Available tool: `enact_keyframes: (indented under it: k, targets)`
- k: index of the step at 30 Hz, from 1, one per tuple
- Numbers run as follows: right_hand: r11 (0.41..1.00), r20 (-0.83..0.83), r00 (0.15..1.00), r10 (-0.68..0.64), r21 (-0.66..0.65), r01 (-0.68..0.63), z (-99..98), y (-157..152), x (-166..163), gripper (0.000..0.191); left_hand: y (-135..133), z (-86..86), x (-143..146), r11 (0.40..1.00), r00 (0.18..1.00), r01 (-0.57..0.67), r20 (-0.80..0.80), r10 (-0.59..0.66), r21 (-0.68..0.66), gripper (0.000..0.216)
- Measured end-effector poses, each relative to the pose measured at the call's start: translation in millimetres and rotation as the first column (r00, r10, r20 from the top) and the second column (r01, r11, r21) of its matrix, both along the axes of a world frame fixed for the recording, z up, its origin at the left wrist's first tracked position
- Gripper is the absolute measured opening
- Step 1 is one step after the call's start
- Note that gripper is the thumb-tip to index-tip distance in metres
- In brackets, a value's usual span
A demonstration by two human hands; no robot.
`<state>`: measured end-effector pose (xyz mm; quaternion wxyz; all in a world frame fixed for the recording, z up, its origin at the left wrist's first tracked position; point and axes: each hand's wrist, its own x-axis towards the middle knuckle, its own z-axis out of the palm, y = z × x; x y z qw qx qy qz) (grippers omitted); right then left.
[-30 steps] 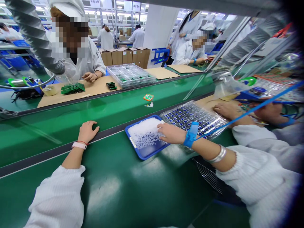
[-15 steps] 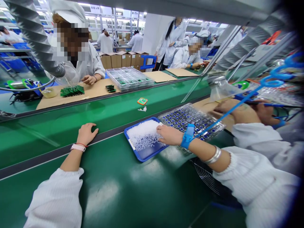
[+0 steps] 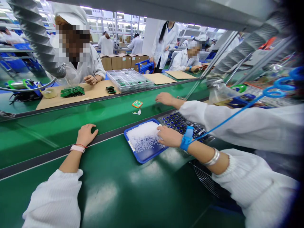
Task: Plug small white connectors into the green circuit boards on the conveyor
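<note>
My left hand (image 3: 85,134) rests by the dark edge strip of the bench, thumb apart from the fingers, holding nothing. My right hand (image 3: 169,136) lies over the right rim of a blue tray (image 3: 144,156). Its fingers are bent together over small white pellets (image 3: 142,134) heaped in that tray; anything between the fingertips is too small to make out. A blue wrist strap (image 3: 187,138) with a coiled cord is on my right wrist. On the green belt (image 3: 114,110), beyond the tray, lie a green circuit board in an orange frame (image 3: 137,104) and a small white part (image 3: 137,112).
A co-worker's hand (image 3: 165,98) and sleeve (image 3: 237,122) reach in from the right, above a clear tray of blue-marked parts (image 3: 174,122). Across the belt, a person sits behind green boards (image 3: 72,91) and a clear compartment tray (image 3: 129,79). Grey ducts hang at both sides.
The framed board and the white part have shifted left and slightly nearer. A co-worker's arm has stretched out over the belt from the right. My hands have hardly moved.
</note>
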<state>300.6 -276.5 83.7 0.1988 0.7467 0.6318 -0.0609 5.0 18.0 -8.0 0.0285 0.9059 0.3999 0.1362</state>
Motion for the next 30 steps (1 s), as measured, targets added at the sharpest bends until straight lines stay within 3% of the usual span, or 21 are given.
enact_keyframes:
  k: [30]
  targets:
    - [0.999, -0.043, 0.999, -0.028, -0.026, 0.027, 10.9, 1.5, -8.1, 0.033, -4.8, 5.2, 0.7, 1.0, 1.0, -0.011, 0.0, 0.011, -0.005, 0.039]
